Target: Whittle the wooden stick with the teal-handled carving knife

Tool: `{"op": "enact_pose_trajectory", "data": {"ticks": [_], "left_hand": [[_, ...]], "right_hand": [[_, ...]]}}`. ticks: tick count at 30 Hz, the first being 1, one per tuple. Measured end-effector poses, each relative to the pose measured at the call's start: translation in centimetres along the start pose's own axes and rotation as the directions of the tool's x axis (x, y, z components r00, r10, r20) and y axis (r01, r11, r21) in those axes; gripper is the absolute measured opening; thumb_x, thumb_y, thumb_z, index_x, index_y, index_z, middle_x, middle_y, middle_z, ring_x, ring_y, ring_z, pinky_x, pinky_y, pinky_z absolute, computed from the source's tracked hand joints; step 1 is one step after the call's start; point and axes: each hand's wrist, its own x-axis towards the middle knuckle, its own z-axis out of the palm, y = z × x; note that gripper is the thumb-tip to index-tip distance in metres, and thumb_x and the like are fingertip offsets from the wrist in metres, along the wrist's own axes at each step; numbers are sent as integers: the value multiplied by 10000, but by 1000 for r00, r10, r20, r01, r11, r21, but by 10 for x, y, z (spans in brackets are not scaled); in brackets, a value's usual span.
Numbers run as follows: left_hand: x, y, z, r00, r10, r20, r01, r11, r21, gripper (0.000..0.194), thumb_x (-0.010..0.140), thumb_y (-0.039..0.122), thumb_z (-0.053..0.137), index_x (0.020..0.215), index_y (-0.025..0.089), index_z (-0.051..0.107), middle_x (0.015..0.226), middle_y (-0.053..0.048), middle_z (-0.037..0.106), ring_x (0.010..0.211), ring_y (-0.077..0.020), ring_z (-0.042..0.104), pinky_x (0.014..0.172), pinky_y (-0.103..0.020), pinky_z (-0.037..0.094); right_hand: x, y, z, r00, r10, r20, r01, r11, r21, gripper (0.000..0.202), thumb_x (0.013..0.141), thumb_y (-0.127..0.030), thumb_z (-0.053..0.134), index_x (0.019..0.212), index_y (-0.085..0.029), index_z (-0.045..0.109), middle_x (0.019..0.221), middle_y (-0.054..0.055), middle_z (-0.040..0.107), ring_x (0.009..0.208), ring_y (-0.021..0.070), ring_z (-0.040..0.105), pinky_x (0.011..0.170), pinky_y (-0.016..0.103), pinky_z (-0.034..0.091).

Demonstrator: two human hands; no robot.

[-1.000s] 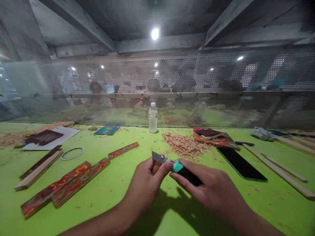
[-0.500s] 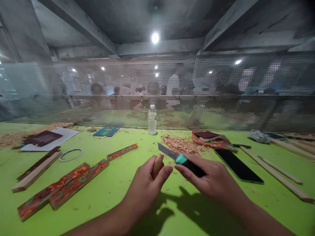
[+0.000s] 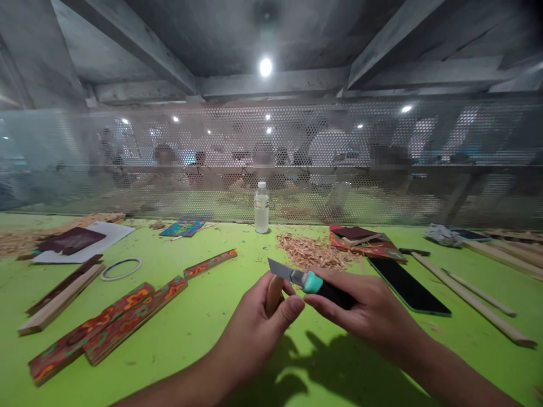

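My left hand (image 3: 259,316) is closed around a short wooden piece (image 3: 274,294), whose upper end shows above the thumb. Most of that piece is hidden in the palm. In my right hand (image 3: 360,299) is a utility knife (image 3: 314,282) with a black and turquoise handle. Its bare blade (image 3: 280,269) points left and lies across the top end of the wood; whether it touches is hard to tell. Both hands are held above the green table (image 3: 190,333), thumbs close together.
Wood shavings (image 3: 311,250) lie beyond my hands, near a water bottle (image 3: 262,209). A phone (image 3: 409,285) and thin wooden sticks (image 3: 473,299) are on the right. Painted strips (image 3: 138,316), a tape roll (image 3: 121,268) and wood pieces (image 3: 59,297) are on the left. Perforated screen (image 3: 212,186) stands behind.
The knife blade has come down and left, closer over the wood's end. My left hand has shifted slightly, and its thumb is a little lower.
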Motion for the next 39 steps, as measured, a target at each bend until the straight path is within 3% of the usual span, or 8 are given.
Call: {"op": "enact_pose_trajectory", "data": {"ticks": [5, 8, 15, 20, 28, 33, 39], "left_hand": [[0, -4, 2, 995, -91, -41, 89, 995, -45, 485, 854, 674, 708, 949, 218, 572, 563, 101, 392, 516, -126, 391, 535, -266, 302], [0, -3, 2, 993, -102, -52, 100, 994, -39, 497, 831, 684, 725, 934, 213, 603, 532, 101, 386, 491, -130, 404, 507, -265, 293], [2, -2, 0, 994, -70, 81, 81, 987, -138, 477, 880, 654, 697, 820, 253, 447, 500, 147, 332, 373, -61, 282, 392, -212, 235], [3, 0, 0, 988, -108, 114, 125, 981, -150, 489, 839, 601, 776, 813, 252, 434, 506, 147, 358, 390, -56, 301, 365, -174, 266], [4, 1, 2, 988, -149, 50, 152, 985, -76, 492, 872, 653, 693, 737, 242, 459, 450, 134, 351, 364, -60, 275, 349, -189, 252], [5, 2, 2, 989, -149, 22, 151, 986, -77, 535, 823, 689, 722, 705, 239, 458, 434, 135, 341, 346, -57, 268, 349, -196, 220], [5, 0, 7, 971, -234, -38, 221, 950, -220, 620, 755, 794, 705, 668, 243, 433, 440, 136, 333, 326, -41, 225, 299, -182, 220]], "right_hand": [[2, 0, 1, 992, -28, 119, 29, 1000, -3, 290, 1005, -481, 609, 981, -223, 739, 753, -11, 751, 623, 134, 668, 582, 218, 468], [3, -1, 0, 987, -28, 161, 23, 999, 34, 286, 1009, -468, 597, 985, -221, 739, 755, -12, 740, 629, 127, 654, 586, 211, 455], [3, -4, -2, 984, -28, 174, 20, 999, 49, 269, 1005, -445, 608, 986, -212, 740, 715, -23, 692, 599, 121, 605, 574, 217, 422], [2, -3, -2, 981, -42, 187, 34, 998, 45, 255, 1003, -414, 605, 1015, -203, 746, 771, -3, 746, 635, 134, 662, 595, 226, 450], [-3, -2, 5, 992, -43, 122, 50, 998, -49, 204, 987, -364, 622, 1068, -219, 740, 822, -4, 781, 680, 160, 714, 598, 244, 482], [-7, 0, 9, 996, -46, 77, 57, 987, -151, 265, 1015, -431, 602, 1145, -230, 715, 912, 18, 813, 724, 187, 757, 610, 259, 514], [-10, -4, 14, 999, -6, -36, 0, 987, -163, 348, 1033, -479, 571, 1195, -208, 716, 965, 48, 827, 768, 217, 785, 647, 277, 556]]}}
